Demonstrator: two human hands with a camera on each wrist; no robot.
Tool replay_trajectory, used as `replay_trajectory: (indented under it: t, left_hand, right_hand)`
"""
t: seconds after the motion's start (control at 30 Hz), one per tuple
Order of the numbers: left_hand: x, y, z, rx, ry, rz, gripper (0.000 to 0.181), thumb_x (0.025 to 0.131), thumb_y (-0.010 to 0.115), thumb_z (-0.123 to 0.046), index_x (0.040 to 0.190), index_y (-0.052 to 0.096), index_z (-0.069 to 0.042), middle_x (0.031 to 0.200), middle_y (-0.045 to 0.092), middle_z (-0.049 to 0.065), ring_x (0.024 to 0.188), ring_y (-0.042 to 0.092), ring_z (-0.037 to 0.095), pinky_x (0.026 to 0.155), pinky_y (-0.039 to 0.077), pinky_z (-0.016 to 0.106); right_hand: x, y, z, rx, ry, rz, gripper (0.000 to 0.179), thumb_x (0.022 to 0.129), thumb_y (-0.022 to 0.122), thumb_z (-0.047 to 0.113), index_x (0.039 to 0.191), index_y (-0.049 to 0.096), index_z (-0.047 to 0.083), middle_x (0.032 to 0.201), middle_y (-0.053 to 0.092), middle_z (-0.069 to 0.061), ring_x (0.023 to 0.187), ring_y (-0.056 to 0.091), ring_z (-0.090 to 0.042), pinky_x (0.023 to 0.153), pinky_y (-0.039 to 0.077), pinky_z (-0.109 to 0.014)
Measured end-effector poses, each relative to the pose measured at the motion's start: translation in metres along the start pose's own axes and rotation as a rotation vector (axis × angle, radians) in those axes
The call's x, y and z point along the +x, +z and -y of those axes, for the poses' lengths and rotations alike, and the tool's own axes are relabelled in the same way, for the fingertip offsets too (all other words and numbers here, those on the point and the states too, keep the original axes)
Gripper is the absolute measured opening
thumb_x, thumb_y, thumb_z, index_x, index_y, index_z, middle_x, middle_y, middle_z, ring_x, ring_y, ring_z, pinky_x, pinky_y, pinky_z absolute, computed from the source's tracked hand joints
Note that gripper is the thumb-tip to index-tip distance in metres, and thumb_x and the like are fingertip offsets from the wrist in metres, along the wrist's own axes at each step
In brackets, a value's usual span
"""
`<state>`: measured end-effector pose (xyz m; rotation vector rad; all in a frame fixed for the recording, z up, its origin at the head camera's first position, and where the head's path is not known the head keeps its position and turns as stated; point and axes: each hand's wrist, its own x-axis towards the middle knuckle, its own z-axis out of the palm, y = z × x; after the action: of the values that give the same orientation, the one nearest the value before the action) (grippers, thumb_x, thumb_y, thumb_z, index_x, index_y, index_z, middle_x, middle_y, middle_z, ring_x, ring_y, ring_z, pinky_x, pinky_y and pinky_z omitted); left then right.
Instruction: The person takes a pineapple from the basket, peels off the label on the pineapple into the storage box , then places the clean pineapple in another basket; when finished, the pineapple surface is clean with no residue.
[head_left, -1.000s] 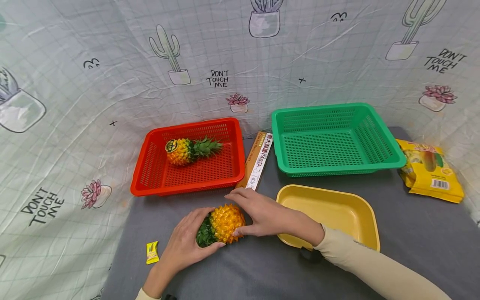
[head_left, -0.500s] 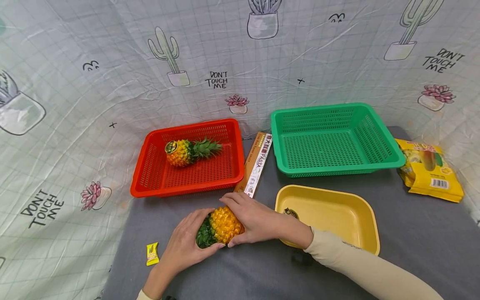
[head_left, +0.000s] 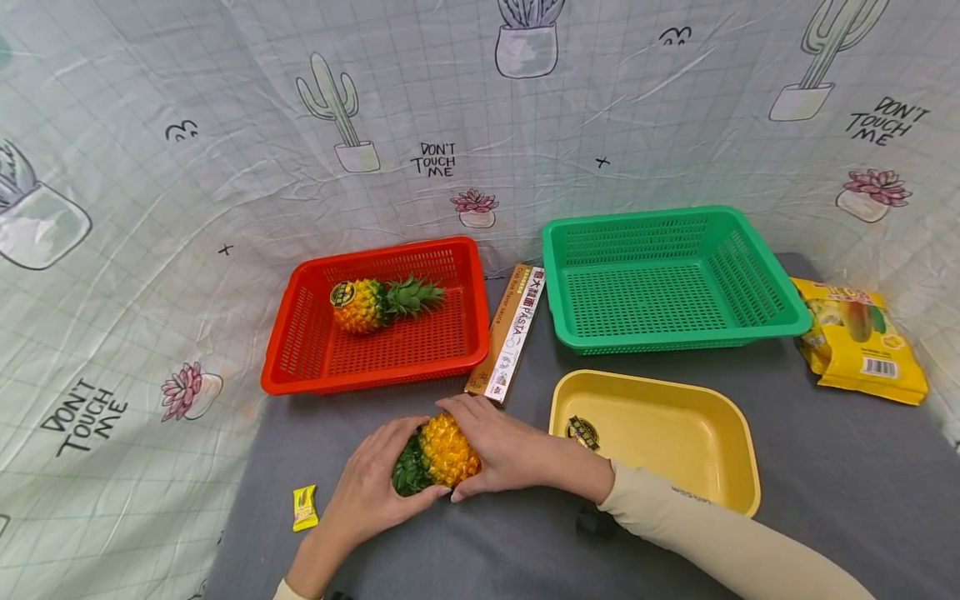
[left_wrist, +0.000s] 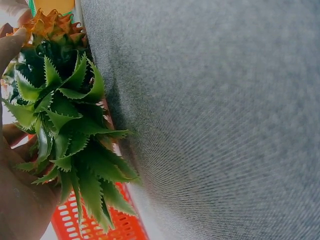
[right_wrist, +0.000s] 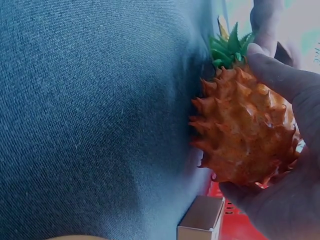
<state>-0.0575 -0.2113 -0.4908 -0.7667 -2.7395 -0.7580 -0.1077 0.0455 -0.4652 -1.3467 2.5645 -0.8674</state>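
A small orange-yellow pineapple [head_left: 448, 448] with a spiky rind lies on its side on the grey cloth, its green crown [left_wrist: 65, 125] pointing left. My left hand [head_left: 367, 475] curves round the crown end, thumb in front and fingers behind. From the other side my right hand [head_left: 501, 446] grips the rounded body, also thumb in front. Both hands' thumbs nearly meet along the near side. In the right wrist view the rind's base shows between thumb and fingers. A second pineapple [head_left: 362, 306] with a round dark label lies in the red basket [head_left: 375, 383].
Behind my right hand lies a pasta box [head_left: 513, 333]. A green basket [head_left: 675, 340] stands at the back right, with a yellow tray [head_left: 720, 400] in front holding a round black-and-gold label [head_left: 582, 432]. A yellow bag [head_left: 862, 342] sits far right, a small yellow packet [head_left: 304, 508] left.
My right hand has slid left and closed further round the pineapple's body. The forearm's shift uncovers the round label in the yellow tray. My left hand and the pineapple stay about where they were.
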Motion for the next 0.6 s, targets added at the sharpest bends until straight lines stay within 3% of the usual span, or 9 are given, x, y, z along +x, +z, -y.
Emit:
replay_trajectory:
  t: [0.6]
  left_hand:
    - [-0.0003, -0.0005, -0.0004, -0.003, -0.024, 0.007, 0.085, 0.081, 0.084, -0.067, 0.148, 0.057, -0.023, 0.139, 0.059, -0.007, 0.122, 0.059, 0.015, 0.099, 0.051, 0.053]
  right_hand:
    - [0.0056, 0.0061, 0.0028, -0.085, -0.039, -0.03, 0.105, 0.075, 0.096, 0.047, 0.151, 0.041, 0.001, 0.144, 0.047, -0.009, 0.129, 0.048, -0.025, 0.112, 0.04, -0.037]
